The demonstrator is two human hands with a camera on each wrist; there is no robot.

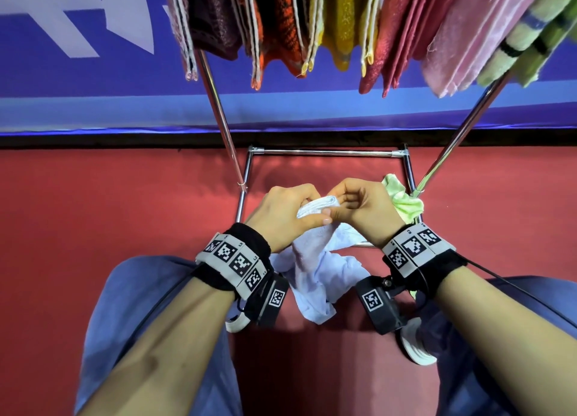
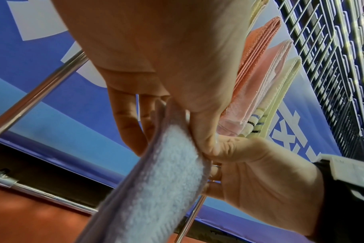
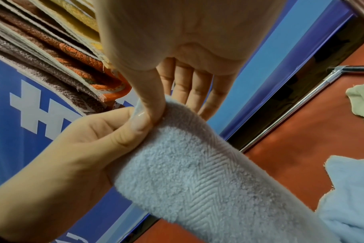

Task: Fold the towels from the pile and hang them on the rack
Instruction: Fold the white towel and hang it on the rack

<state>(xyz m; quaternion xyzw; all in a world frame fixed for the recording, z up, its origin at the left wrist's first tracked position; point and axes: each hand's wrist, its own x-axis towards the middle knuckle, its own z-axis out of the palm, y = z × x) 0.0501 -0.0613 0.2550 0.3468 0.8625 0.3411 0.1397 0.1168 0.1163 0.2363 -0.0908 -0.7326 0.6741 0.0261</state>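
Both hands meet on one edge of the pale blue terry towel (image 1: pixel 315 269): the left hand (image 1: pixel 282 217) pinches it in a closed grip, the right hand (image 1: pixel 363 211) likewise beside it. The towel dangles over the red floor (image 1: pixel 125 203). Folded coloured towels (image 1: pixel 340 22) fill the chrome rack (image 1: pixel 218 109) above; a crumpled light green towel (image 1: pixel 404 202) lies at its base.

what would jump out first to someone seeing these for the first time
The left hand and right hand meet in the middle of the head view, both pinching the top edge of a pale blue towel that hangs down between the wrists. Above them, folded towels in maroon, orange, yellow, red and pink hang in a row on the chrome rack. A crumpled light green towel lies on the red floor just behind the right hand.
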